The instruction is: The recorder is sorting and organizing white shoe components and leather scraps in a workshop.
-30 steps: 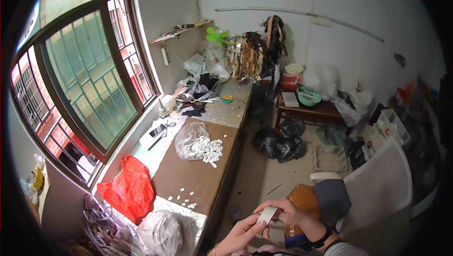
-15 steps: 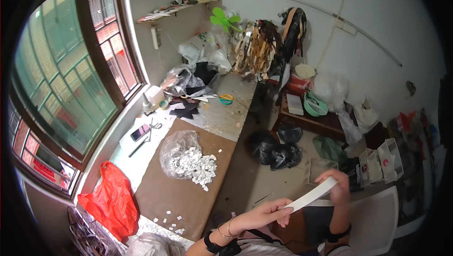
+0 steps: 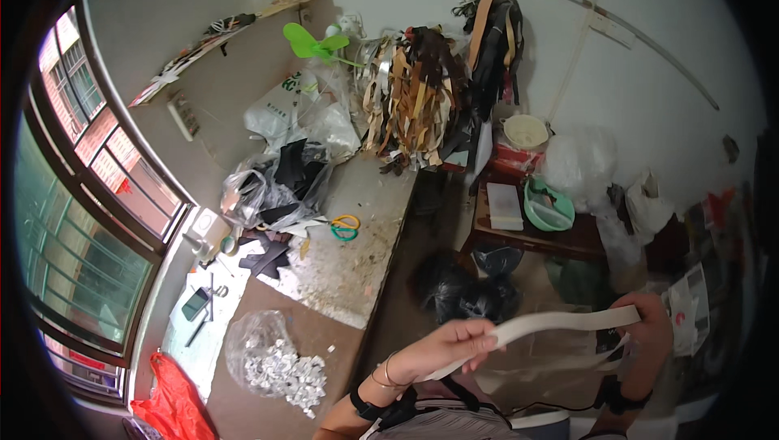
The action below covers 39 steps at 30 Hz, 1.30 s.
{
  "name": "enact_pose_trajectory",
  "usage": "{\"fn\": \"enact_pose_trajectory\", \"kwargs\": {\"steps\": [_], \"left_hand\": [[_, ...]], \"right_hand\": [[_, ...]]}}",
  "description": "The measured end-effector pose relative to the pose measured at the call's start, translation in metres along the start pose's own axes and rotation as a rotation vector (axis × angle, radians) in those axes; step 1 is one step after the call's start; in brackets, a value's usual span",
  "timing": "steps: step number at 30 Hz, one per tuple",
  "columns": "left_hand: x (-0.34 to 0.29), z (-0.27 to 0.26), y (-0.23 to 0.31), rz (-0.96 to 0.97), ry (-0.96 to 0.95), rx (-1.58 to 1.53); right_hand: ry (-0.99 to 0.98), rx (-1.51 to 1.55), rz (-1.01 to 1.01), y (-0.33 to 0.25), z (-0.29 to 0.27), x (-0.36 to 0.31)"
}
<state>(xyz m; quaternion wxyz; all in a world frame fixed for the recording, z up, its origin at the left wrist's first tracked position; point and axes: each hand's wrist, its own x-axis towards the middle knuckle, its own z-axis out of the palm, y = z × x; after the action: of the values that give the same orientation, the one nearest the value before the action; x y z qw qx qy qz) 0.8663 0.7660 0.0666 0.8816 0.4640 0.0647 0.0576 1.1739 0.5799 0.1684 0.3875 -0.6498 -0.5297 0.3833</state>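
Note:
A long pale strip [image 3: 560, 322] stretches between my two hands, low in the view. My left hand [image 3: 450, 347] pinches its left end, and my right hand [image 3: 645, 326] grips the right end. A second length of the strip loops back underneath, from my right hand toward my left. Both hands hover above the floor beside the workbench [image 3: 341, 270], over dark plastic bags [image 3: 466, 290].
On the workbench lie green and yellow scissors [image 3: 345, 227], a clear bag of small white pieces [image 3: 276, 355], dark scraps and plastic bags. A bundle of hanging strips [image 3: 418, 91] is at the wall. A low wooden table [image 3: 527, 237] holds a green basin [image 3: 548, 206]. A red bag [image 3: 166, 403] lies lower left.
My hands have moved apart, pulling the strip out longer and nearly level. The view has tilted up toward the wall and the far end of the bench.

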Motion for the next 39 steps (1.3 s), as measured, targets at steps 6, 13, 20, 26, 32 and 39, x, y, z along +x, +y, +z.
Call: {"fn": "enact_pose_trajectory", "kwargs": {"steps": [6, 13, 20, 26, 32, 39], "left_hand": [[0.107, -0.065, 0.072, 0.266, 0.015, -0.259], [0.219, -0.128, 0.145, 0.036, -0.101, 0.144], [0.338, -0.211, 0.227, 0.401, 0.027, 0.025], [0.438, -0.292, 0.343, 0.917, 0.065, -0.185], [0.528, -0.364, 0.455, 1.095, 0.288, -0.294], [0.615, -0.438, 0.401, 0.692, 0.626, -0.105]], "right_hand": [[0.061, -0.242, -0.046, -0.008, -0.107, 0.108], [0.591, -0.401, -0.494, 0.004, -0.249, 0.190], [0.848, -0.354, -0.491, -0.069, -0.291, 0.362], [1.026, -0.673, -0.877, -0.092, -0.300, 0.544], [1.174, -0.765, -0.985, -0.149, -0.335, 0.762], [0.759, -0.557, -0.499, -0.014, -0.372, 0.938]]}}
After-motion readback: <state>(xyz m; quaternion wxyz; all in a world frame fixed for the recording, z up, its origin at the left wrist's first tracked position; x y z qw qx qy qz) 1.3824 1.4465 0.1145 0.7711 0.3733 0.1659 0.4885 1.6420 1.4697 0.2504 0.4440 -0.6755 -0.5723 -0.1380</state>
